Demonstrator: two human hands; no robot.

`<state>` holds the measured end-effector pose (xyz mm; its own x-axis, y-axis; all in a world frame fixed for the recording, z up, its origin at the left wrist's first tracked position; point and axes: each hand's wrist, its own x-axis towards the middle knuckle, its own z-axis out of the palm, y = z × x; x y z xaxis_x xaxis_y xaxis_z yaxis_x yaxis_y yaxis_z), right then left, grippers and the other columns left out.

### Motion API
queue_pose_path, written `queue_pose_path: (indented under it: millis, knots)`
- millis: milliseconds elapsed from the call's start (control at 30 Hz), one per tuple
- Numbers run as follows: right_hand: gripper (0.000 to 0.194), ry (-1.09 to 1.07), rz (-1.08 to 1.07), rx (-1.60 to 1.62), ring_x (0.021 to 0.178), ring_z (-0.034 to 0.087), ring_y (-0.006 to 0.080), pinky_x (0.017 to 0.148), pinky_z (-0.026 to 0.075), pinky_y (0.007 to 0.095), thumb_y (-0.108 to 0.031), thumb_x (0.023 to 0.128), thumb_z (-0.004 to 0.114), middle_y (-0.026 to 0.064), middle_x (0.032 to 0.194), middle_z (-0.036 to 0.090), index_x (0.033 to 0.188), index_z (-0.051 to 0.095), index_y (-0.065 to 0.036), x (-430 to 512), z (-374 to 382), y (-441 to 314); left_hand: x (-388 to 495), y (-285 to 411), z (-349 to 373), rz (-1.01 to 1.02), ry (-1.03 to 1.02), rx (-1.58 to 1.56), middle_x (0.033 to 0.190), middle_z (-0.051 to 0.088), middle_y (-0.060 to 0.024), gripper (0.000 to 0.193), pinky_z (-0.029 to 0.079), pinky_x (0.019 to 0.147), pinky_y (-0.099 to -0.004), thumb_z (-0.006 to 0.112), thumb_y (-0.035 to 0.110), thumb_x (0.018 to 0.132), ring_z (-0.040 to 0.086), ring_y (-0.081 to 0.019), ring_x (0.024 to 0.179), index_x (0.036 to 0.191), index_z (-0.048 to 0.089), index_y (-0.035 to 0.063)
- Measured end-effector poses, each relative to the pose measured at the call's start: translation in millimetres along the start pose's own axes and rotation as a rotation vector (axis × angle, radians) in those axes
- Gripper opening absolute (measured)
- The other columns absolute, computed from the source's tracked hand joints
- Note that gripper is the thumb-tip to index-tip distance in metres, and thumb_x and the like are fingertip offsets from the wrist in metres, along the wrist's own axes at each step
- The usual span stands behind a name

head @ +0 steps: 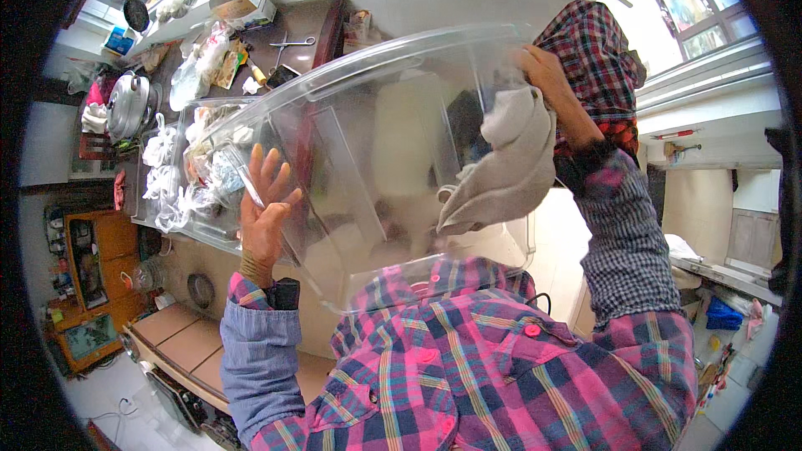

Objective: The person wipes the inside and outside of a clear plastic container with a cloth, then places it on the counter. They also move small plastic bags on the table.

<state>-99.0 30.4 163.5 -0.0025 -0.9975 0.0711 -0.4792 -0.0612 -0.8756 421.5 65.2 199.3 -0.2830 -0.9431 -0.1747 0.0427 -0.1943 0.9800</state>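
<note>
A large clear plastic storage bin (401,150) is tilted in front of my body, its open side toward me. My left hand (266,213) is at the bin's left edge with fingers spread, the rim running between thumb and fingers. My right hand (542,75) is at the upper right corner, fingers bent over the rim. A grey-beige cloth (507,163) hangs below the right hand; whether the fingers grip it too is hard to tell. Another clear bin (147,219), left of and partly behind the raised one, holds several knotted plastic bags (160,150).
On the dark table (313,19) lie scissors (294,42), plastic bags and a cardboard box (241,7). A metal pot (128,106) stands at the left. Below is a brown tiled surface (194,338). A plaid cloth-covered object (589,62) is beyond my right forearm.
</note>
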Motion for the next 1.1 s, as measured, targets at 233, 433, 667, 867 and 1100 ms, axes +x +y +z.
queue_pose_path:
  millis: [233,433,667,867,1100]
  knots:
    - [0.023,0.412,0.136,0.343,0.089,0.065,0.0223,0.079,0.052,0.0360,-0.022,0.098,0.060,0.0131,0.092,0.066,0.111,0.062,-0.004,-109.8,27.0,-96.0,-1.3,-6.0,-8.7,-0.048,0.089,0.013,0.167,0.026,-0.0138,0.095,0.043,0.110,-0.0448,0.051,0.000,0.078,0.035,-0.0326,0.148,0.165,0.018,0.0187]
    - [0.042,0.122,-0.185,0.048,0.101,0.065,0.0294,0.086,0.055,0.0411,-0.023,0.087,0.073,0.0185,0.112,0.065,0.122,0.059,-0.004,-55.6,105.8,-120.7,17.7,6.4,16.6,-0.015,-0.058,0.109,0.167,0.026,-0.0144,0.094,0.038,0.113,-0.0405,0.048,-0.005,0.078,0.034,-0.0330,0.149,0.165,0.018,0.0162]
    - [0.048,-0.378,-0.565,-0.480,0.110,0.057,0.0437,0.098,0.050,0.0492,-0.002,0.079,0.064,0.0243,0.133,0.054,0.126,0.057,-0.006,-75.7,210.6,-79.9,27.7,5.6,28.7,0.053,-0.088,0.212,0.166,0.028,-0.0135,0.091,0.041,0.111,-0.0413,0.054,-0.003,0.081,0.037,-0.0306,0.148,0.164,0.022,0.0177]
    - [0.048,-0.119,-0.543,-0.186,0.110,0.058,0.0375,0.088,0.054,0.0466,0.003,0.077,0.062,0.0219,0.119,0.059,0.123,0.059,-0.010,-32.8,228.7,-99.0,25.6,1.1,28.6,0.134,-0.128,0.207,0.160,0.035,-0.0185,0.091,0.035,0.114,-0.0324,0.049,-0.008,0.076,0.037,-0.0268,0.146,0.162,0.019,0.0004]
    - [0.049,-0.064,-0.683,-0.349,0.106,0.056,0.0390,0.091,0.053,0.0428,0.002,0.078,0.061,0.0185,0.126,0.054,0.127,0.056,-0.002,-58.0,293.7,-96.2,23.7,3.6,35.8,0.222,-0.062,0.353,0.140,0.059,-0.0148,0.086,0.045,0.103,-0.0299,0.050,-0.005,0.076,0.056,-0.0164,0.120,0.160,0.029,0.0019]
